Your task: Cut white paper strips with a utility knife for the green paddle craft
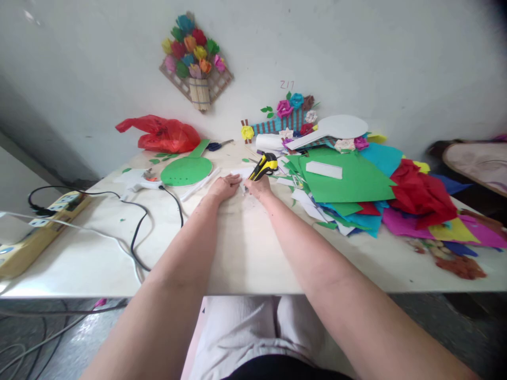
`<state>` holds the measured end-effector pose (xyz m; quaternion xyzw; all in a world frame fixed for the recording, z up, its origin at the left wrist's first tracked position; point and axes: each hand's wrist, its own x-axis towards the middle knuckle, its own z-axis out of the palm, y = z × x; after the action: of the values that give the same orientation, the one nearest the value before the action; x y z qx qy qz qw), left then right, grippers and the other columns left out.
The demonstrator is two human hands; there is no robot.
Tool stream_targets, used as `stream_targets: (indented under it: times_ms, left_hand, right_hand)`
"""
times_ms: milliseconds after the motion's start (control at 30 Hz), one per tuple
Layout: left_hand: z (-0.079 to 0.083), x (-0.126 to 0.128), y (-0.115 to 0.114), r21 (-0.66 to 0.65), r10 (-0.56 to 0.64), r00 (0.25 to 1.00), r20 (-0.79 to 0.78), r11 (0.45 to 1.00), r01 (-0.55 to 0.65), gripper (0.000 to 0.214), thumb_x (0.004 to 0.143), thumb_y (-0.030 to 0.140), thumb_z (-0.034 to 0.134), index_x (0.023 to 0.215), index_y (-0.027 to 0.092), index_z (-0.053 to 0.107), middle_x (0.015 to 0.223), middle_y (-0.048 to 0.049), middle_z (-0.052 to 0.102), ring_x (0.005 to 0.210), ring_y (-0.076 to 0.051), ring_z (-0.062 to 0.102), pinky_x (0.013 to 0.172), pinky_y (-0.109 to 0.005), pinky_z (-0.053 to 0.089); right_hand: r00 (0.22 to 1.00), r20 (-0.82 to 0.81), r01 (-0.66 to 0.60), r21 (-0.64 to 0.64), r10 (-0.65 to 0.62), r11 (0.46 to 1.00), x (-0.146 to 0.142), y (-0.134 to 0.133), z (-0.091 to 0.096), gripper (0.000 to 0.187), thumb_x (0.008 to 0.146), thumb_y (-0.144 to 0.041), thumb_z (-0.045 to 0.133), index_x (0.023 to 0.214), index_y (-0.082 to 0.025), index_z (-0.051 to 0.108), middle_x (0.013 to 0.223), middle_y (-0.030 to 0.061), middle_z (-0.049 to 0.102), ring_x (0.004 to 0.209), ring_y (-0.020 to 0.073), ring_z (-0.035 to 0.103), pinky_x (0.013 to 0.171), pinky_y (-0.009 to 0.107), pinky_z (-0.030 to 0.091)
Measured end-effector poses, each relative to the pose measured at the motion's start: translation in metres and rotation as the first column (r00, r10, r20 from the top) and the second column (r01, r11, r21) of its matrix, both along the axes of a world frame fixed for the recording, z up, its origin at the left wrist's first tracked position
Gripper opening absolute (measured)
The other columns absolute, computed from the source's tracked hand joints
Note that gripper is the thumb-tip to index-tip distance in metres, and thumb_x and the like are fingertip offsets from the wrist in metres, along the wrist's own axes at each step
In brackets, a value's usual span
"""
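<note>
My right hand [259, 187] is closed around a yellow and black utility knife [264, 165], which slants up and to the right. The blade end is down at the table, mostly hidden by my fingers. Pressed flat beside it, my left hand [225, 187] lies on a small white sheet [242, 172], with its fingers stretched toward the knife. A narrow white strip [200, 184] lies just left of that hand. Further left is a green paddle-shaped piece [187, 171] with a round body and a handle.
A white glue gun [138, 180] and its black cord lie at the left, near a yellow power strip [43, 232]. Scissors [219, 145] and a red plastic bag [166, 134] are behind. Stacked green sheets [352, 182], a white paddle shape [343, 126] and red crepe paper [423, 192] cover the right.
</note>
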<state>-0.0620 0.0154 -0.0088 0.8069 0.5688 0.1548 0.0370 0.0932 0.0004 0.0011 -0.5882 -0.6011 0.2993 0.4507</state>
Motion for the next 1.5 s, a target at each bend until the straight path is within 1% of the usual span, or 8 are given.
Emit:
stream_targets:
  times_ms: [267,400,500,667,867,967,1267,1500]
  left_hand:
    - [0.001,0.001,-0.001,0.007,-0.005,1.000,0.006,1.000,0.005,0.046,0.092,0.025,0.043,0.133,0.023,0.065,0.145,0.0048,0.054,0.142,-0.013,0.041,0.118,-0.020,0.025]
    - [0.003,0.000,-0.003,-0.007,-0.020,1.000,0.024,1.000,0.020,0.047,0.090,0.024,0.046,0.133,0.023,0.066,0.146,0.0048,0.054,0.142,-0.015,0.042,0.119,-0.023,0.026]
    - [0.006,-0.001,-0.007,-0.039,-0.022,0.996,0.082,0.999,0.025,0.045,0.090,0.030,0.048,0.129,0.021,0.068,0.144,0.0015,0.056,0.139,-0.018,0.046,0.118,-0.024,0.029]
    - [0.007,0.000,-0.010,-0.064,0.021,0.991,0.134,0.998,-0.012,0.052,0.085,0.050,0.062,0.129,0.021,0.068,0.146,-0.0052,0.055,0.134,-0.024,0.052,0.112,-0.029,0.038]
    - [0.010,0.002,-0.013,-0.026,0.030,0.997,-0.066,0.999,-0.032,0.066,0.083,0.059,0.065,0.136,0.021,0.059,0.155,-0.0103,0.044,0.145,-0.030,0.036,0.120,-0.045,0.021]
    - [0.014,0.000,-0.016,-0.054,0.037,0.998,-0.057,0.998,-0.040,0.067,0.083,0.054,0.066,0.139,0.020,0.057,0.155,-0.0108,0.044,0.142,-0.030,0.041,0.120,-0.042,0.022]
    - [0.025,-0.010,-0.022,-0.136,0.108,0.990,0.087,0.986,-0.095,0.070,0.075,0.044,0.069,0.140,0.020,0.057,0.123,-0.0050,0.071,0.112,-0.026,0.065,0.096,-0.029,0.048]
    - [0.025,-0.009,-0.019,-0.019,0.373,0.928,0.019,0.928,-0.373,0.055,0.080,0.013,0.053,0.134,0.021,0.064,0.123,-0.0067,0.071,0.113,-0.025,0.065,0.095,-0.028,0.048]
  right_hand:
    - [0.964,-0.266,-0.006,-0.042,-0.006,0.999,0.002,-0.002,-0.001,0.014,0.060,-0.016,0.061,0.048,-0.018,0.054,0.036,-0.0046,0.045,0.039,0.0120,0.048,0.044,0.023,0.040]
    - [0.823,-0.561,0.062,-0.066,-0.088,0.996,0.002,-0.001,0.004,0.012,0.058,-0.012,0.056,0.047,-0.017,0.054,0.035,-0.0066,0.045,0.032,0.0078,0.040,0.038,0.020,0.034]
    - [0.726,-0.675,0.102,-0.085,-0.133,0.991,0.003,0.000,0.008,0.013,0.057,-0.009,0.054,0.047,-0.017,0.054,0.036,-0.0070,0.046,0.031,0.0060,0.038,0.036,0.019,0.032]
    - [0.743,-0.654,0.078,-0.124,-0.141,0.989,0.003,0.003,0.004,0.011,0.056,-0.010,0.055,0.047,-0.017,0.055,0.037,-0.0063,0.048,0.031,0.0069,0.042,0.036,0.019,0.033]
    - [0.782,-0.614,0.061,-0.097,-0.108,0.993,0.003,0.007,-0.004,0.012,0.057,-0.012,0.058,0.047,-0.018,0.056,0.034,-0.0061,0.046,0.032,0.0083,0.043,0.038,0.020,0.036]
    - [0.763,-0.633,0.080,-0.107,-0.130,0.991,0.003,0.006,-0.003,0.012,0.058,-0.012,0.058,0.047,-0.017,0.056,0.035,-0.0061,0.048,0.033,0.0077,0.044,0.038,0.019,0.036]
    - [0.696,-0.700,0.089,-0.133,-0.157,0.987,0.003,0.003,0.004,0.015,0.060,-0.008,0.056,0.047,-0.016,0.055,0.036,-0.0068,0.048,0.032,0.0060,0.042,0.038,0.018,0.035]
    - [0.701,-0.702,0.072,-0.109,-0.128,0.991,0.003,0.000,0.004,0.013,0.058,-0.009,0.057,0.048,-0.016,0.056,0.036,-0.0070,0.048,0.033,0.0062,0.042,0.038,0.018,0.034]
